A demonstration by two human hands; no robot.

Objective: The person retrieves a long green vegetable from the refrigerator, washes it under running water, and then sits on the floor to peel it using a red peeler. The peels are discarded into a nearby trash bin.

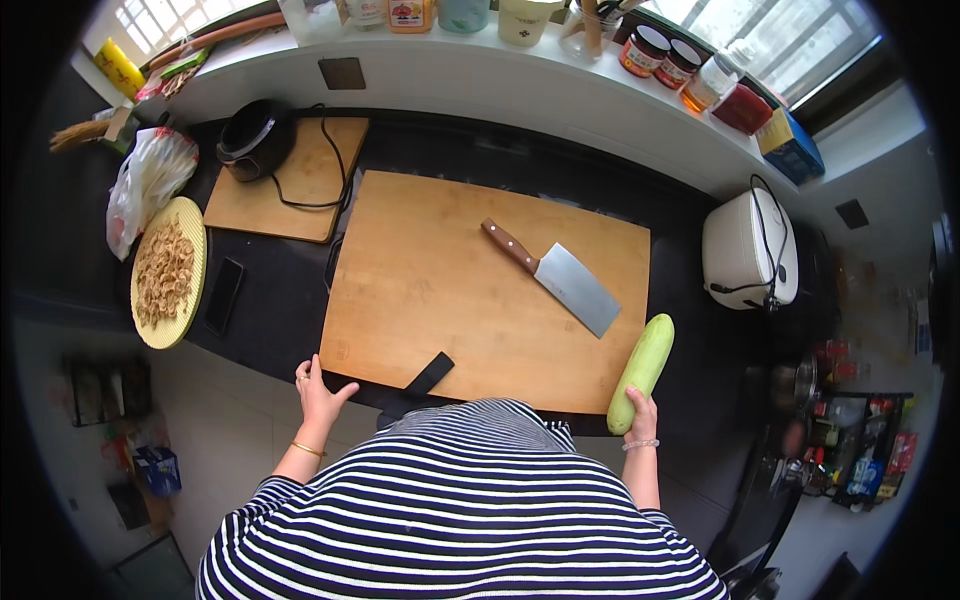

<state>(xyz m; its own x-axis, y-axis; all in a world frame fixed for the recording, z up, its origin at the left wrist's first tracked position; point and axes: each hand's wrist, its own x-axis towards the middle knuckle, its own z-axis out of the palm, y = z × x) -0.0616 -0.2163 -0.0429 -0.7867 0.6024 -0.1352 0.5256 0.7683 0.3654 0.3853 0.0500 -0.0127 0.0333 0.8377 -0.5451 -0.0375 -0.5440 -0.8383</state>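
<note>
A long pale green gourd (643, 371) is held near its lower end by my right hand (642, 412), beside the right edge of a large wooden cutting board (420, 277). On the board's right half lies a cleaver (577, 287), its riveted brown wooden handle (510, 244) pointing to the upper left. My left hand (322, 394) is at the board's lower left corner, fingers spread and holding nothing; whether the fingertips touch the board I cannot tell. A black strap (430, 374) lies over the board's front edge.
Left on the dark counter (255, 300) are a yellow plate (193, 304) of dried shrimp-like pieces, a phone (223, 296), a plastic bag (154, 180), and a black appliance (255, 139) on a smaller board (247, 206). A white rice cooker (739, 251) stands right. Jars (643, 52) line the windowsill.
</note>
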